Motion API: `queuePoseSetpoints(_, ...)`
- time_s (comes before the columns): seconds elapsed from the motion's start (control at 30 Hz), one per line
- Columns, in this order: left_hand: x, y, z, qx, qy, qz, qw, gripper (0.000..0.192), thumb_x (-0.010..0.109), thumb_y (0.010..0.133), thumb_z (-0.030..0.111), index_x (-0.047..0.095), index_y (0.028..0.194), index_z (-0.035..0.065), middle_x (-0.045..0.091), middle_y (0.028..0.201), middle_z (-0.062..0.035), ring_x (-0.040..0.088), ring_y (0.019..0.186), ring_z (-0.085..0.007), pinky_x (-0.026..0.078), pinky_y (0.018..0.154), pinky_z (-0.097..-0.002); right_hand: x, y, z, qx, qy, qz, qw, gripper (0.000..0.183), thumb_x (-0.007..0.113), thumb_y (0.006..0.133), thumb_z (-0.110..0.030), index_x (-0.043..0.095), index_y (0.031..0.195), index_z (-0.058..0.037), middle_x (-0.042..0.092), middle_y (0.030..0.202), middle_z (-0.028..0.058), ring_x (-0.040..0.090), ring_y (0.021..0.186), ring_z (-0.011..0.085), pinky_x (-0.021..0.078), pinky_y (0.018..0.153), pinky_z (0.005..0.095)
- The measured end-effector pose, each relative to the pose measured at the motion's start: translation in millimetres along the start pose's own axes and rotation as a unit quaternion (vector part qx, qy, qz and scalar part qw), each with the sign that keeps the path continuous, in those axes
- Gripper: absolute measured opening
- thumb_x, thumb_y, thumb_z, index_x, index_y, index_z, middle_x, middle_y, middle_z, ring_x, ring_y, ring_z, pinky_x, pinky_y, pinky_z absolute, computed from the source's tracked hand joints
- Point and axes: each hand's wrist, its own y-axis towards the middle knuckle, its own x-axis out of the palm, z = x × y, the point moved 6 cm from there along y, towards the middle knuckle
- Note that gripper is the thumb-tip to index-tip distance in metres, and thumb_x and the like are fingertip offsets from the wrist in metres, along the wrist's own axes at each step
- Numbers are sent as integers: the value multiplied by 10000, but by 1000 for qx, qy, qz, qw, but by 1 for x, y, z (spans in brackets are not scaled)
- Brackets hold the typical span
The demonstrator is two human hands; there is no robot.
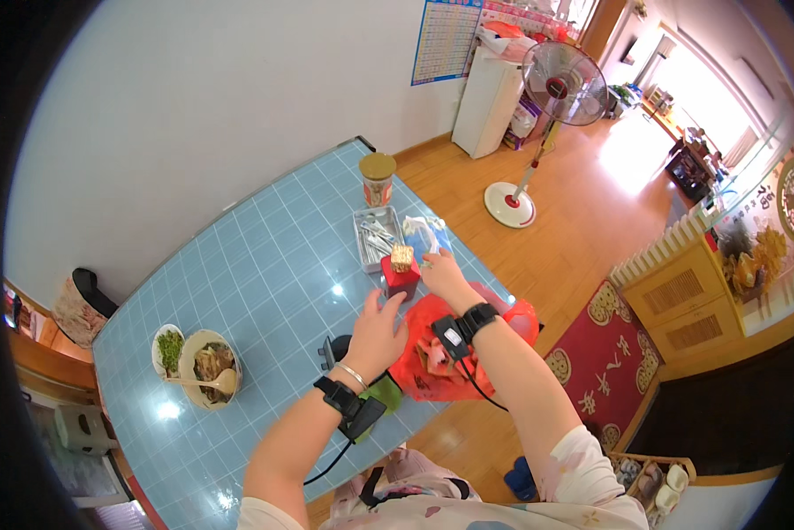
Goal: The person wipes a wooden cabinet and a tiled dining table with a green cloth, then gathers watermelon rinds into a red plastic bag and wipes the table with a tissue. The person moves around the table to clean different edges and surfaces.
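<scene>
On the blue tiled-pattern tablecloth [271,278] stands a red box-like container with a gold cube-shaped top [400,275]. My left hand [377,338] reaches towards its near side, fingers apart, fingertips by its lower edge. My right hand [447,275] is at its right, thumb and fingers close together beside a blue tissue pack [427,233]; whether they grip anything is unclear. A red plastic bag [430,371] lies partly beneath my right forearm. Behind the container is a metal tray [358,242] with small white packets.
A lidded jar [377,182] stands beyond the tray. At the left are a large bowl with food and a ladle [211,368] and a small bowl of chopped greens [170,351]. A green cloth-like item [385,394] and a dark object [334,349] lie by my left wrist. A floor fan [556,86] stands behind.
</scene>
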Motion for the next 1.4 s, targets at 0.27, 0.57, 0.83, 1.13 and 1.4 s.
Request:
queuePoseSetpoints(0.27,-12,-4,-18,-44,-6,6,999,528,656,873,172,505,1369,69,456,1357,-316,596,1088,-453,505,948,-499,35,61,38,17,-100,-52,994,317,582,881,-250,745,1073,-58,680,1167,218,632,1127,380,490,991,440)
queuePoseSetpoints(0.57,-39,-49,-36,-82,-39,43,995,529,644,887,139,483,1386,66,428,1405,-316,582,1095,-471,502,937,-471,-100,-31,-83,-112,309,329,885,231,605,868,-20,656,1088,27,654,957,150,639,900,272,502,818,377)
queuePoseSetpoints(0.83,-110,-196,-85,-217,-48,132,966,526,630,898,149,475,1391,53,405,1430,-291,505,1222,-471,464,1013,-465,6,-143,-239,-277,259,-12,925,187,597,835,25,701,978,-37,622,973,146,622,950,311,493,831,356)
queuePoseSetpoints(1.13,-184,-478,-168,-391,17,297,871,485,617,908,121,478,1366,45,451,1348,-236,533,1122,-351,478,969,-406,189,-318,-306,-490,132,-148,849,334,657,777,-25,552,1094,-24,521,1368,230,518,1202,435,454,1002,476)
queuePoseSetpoints(1.4,-157,-593,-184,-414,-8,291,862,479,615,910,123,473,1355,19,447,1365,-274,491,1211,-434,442,1029,-450,302,-408,-249,-369,-93,-285,880,853,780,761,-449,443,1445,-68,335,1546,238,334,1394,471,290,1127,578)
